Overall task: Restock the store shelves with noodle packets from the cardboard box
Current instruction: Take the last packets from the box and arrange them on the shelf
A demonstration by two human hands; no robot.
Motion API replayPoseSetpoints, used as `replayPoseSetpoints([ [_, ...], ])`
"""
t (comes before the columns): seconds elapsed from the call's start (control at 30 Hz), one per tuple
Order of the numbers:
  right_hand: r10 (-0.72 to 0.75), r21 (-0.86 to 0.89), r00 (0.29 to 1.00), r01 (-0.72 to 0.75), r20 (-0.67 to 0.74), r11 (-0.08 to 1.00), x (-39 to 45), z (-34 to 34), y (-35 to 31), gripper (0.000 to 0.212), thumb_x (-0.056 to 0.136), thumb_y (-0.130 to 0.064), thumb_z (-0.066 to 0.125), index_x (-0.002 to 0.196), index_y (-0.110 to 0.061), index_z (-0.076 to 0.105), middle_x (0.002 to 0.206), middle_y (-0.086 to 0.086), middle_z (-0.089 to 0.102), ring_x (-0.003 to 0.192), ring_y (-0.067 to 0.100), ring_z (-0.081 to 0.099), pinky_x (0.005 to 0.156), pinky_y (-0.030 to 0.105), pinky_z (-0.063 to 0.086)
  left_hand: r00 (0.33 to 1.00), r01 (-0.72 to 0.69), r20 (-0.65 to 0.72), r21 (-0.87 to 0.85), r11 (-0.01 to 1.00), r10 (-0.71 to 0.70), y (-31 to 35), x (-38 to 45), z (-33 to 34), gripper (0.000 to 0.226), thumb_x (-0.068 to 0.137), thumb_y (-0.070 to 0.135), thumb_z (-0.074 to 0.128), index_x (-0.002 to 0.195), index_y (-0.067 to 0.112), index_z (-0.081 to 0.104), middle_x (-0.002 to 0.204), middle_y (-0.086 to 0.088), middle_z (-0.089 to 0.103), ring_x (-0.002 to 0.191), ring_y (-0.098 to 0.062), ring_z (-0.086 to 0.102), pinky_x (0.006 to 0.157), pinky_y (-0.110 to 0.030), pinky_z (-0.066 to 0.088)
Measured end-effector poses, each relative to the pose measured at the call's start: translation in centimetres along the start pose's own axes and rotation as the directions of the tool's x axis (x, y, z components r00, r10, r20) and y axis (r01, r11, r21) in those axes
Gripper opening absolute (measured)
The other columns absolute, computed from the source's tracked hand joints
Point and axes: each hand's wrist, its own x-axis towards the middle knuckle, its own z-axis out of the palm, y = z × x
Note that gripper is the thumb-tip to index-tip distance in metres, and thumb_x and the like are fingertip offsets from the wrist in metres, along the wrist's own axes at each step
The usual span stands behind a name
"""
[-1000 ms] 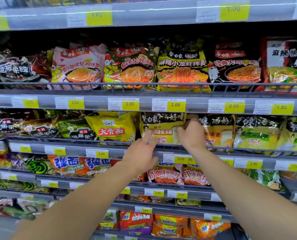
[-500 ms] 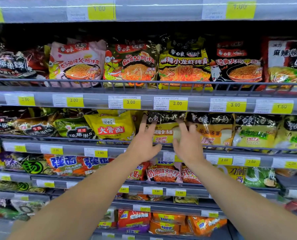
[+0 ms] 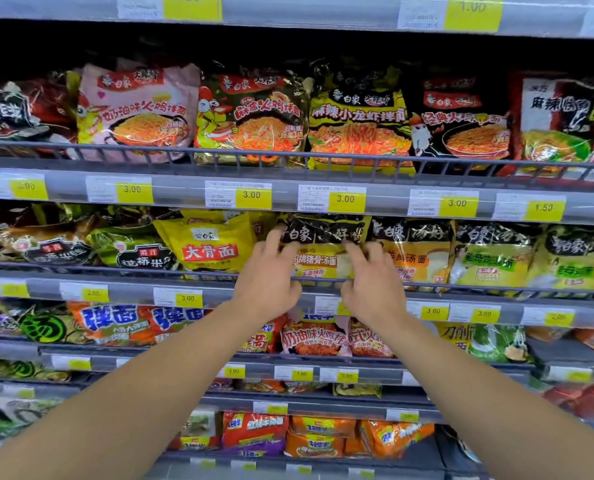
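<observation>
Both hands are up at the second shelf [image 3: 288,277] from the top, working on one black-and-orange pork-bone noodle packet [image 3: 323,251]. The left hand [image 3: 268,282] has its fingers spread and fairly straight, the tips pressing the packet's left edge; its grip is wide and closes round nothing. The right hand [image 3: 371,289] sits just right of it, its fingers resting on the packet's right half, loosely bent; whether it pinches the wrapper I cannot tell. The packet stands behind the wire rail [image 3: 496,291], between the yellow packet [image 3: 209,240] on the left hand's outer side and an orange soup-noodle packet [image 3: 413,254] beyond the right. This packet looks all but placed, needing only straightening. The cardboard box is out of view, so what remains is unknown.
</observation>
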Motion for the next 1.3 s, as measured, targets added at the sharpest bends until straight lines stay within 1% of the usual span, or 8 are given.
replayPoseSetpoints([
  [0.13,-0.168,-0.052,0.980,0.163,-0.106,0.985,-1.1,0.3,-0.4,0.053,0.077,-0.010,0.064,0.129,-0.014,0.059,0.120,0.011,0.050,0.102,0.033,0.051,0.081,0.044,0.052,0.996,-0.083,0.049,0.143,0.986,0.077,0.1,-0.5,0.3,0.064,0.083,0.031,0.060,0.143,0.020,0.038,0.151,-0.007,0.023,0.130,-0.032,0.032,0.096,-0.042,0.044],
  [0.27,-0.157,-0.109,0.961,0.186,0.227,0.976,-1.6,0.7,-0.7,0.061,0.092,-0.022,0.051,0.150,-0.021,0.031,0.142,0.004,0.033,0.127,0.028,0.038,0.093,0.037,0.047,0.980,-0.099,0.182,0.125,0.987,0.075,-0.4,-1.1,1.3,0.071,0.088,0.032,0.059,0.149,0.020,0.025,0.156,-0.005,0.006,0.131,-0.031,0.035,0.092,-0.041,0.049],
  [0.4,-0.117,-0.115,0.955,0.153,0.273,0.981,-0.6,0.7,-1.0,0.066,0.091,-0.027,0.052,0.151,-0.025,0.026,0.147,0.003,0.024,0.129,0.027,0.035,0.082,0.038,0.052,0.957,-0.072,0.285,0.058,0.996,0.053,-1.0,-0.6,1.6,0.085,0.087,0.036,0.062,0.154,0.018,0.012,0.160,0.001,-0.009,0.142,-0.027,0.026,0.091,-0.040,0.050],
  [0.47,-0.101,-0.094,0.955,0.132,0.278,0.987,-0.3,0.8,-1.0,0.063,0.089,-0.026,0.053,0.149,-0.025,0.032,0.146,0.002,0.026,0.126,0.027,0.037,0.079,0.037,0.053,0.963,-0.062,0.262,0.005,0.998,0.059,-1.2,-0.3,1.6,0.082,0.086,0.034,0.064,0.153,0.016,0.020,0.159,-0.001,-0.001,0.140,-0.029,0.030,0.094,-0.040,0.049],
  [0.57,-0.036,0.025,0.992,0.033,0.120,0.999,-0.1,0.8,-0.7,0.054,0.085,-0.023,0.053,0.138,-0.021,0.046,0.137,0.001,0.035,0.116,0.027,0.046,0.075,0.037,0.054,0.995,0.052,0.094,-0.171,0.984,-0.036,-1.0,-0.1,1.5,0.070,0.084,0.028,0.064,0.145,0.015,0.034,0.151,-0.007,0.014,0.127,-0.034,0.044,0.092,-0.040,0.049],
  [0.67,0.013,0.133,0.996,-0.025,0.086,0.991,-0.1,0.7,-0.7,0.057,0.083,-0.026,0.057,0.138,-0.022,0.043,0.137,0.003,0.032,0.116,0.028,0.046,0.083,0.039,0.052,0.981,0.167,0.147,-0.320,0.932,-0.125,-0.7,0.2,1.0,0.076,0.084,0.029,0.065,0.149,0.018,0.027,0.155,-0.005,0.007,0.128,-0.033,0.043,0.093,-0.038,0.047],
  [0.83,0.038,0.268,0.990,-0.073,0.134,0.961,-0.2,0.0,-1.5,0.067,0.085,-0.026,0.060,0.147,-0.012,0.037,0.150,0.000,0.025,0.131,0.020,0.039,0.099,0.033,0.044,0.988,0.116,0.140,-0.377,0.919,-0.067,-0.6,0.2,0.5,0.078,0.086,0.024,0.066,0.151,0.011,0.026,0.159,-0.006,0.010,0.142,-0.024,0.026,0.109,-0.031,0.031],
  [1.3,0.074,-0.045,0.947,-0.063,0.312,0.997,-0.7,-1.7,-3.7,0.077,0.084,-0.035,0.061,0.151,-0.021,0.027,0.155,0.003,0.021,0.136,0.036,0.032,0.106,0.043,0.040,0.968,0.100,0.245,-0.156,0.983,-0.059,-2.1,-1.3,-1.3,0.082,0.087,0.033,0.061,0.154,0.020,0.016,0.163,-0.003,0.003,0.133,-0.028,0.044,0.096,-0.040,0.049],
])
